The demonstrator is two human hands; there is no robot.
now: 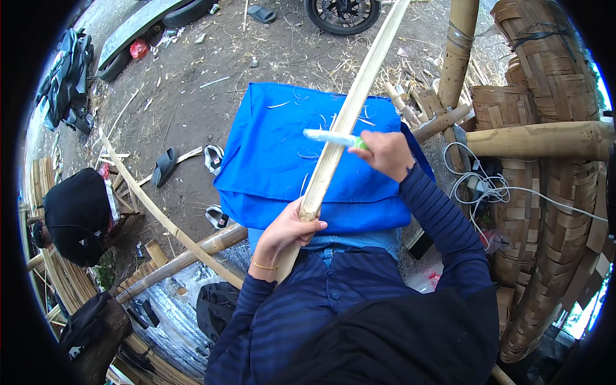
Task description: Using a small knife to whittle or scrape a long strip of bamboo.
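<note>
A long pale bamboo strip (358,93) slants across my lap, from beside my left hip up past the top of the view. My left hand (289,232) is closed round its lower part, thumb on top. My right hand (385,154) grips the green handle of a knife (332,137), whose pale blade lies across the strip and points left. A blue cloth (269,151) covers my lap and knees, with thin curled shavings scattered over it.
Bamboo poles (539,141) and woven bamboo panels (536,70) stand at the right, beside a coiled white cable (478,183). Another bamboo strip (160,215) lies at the left, near a sandal (165,168) and a black bag (218,307). A wheel (343,14) is at the far edge.
</note>
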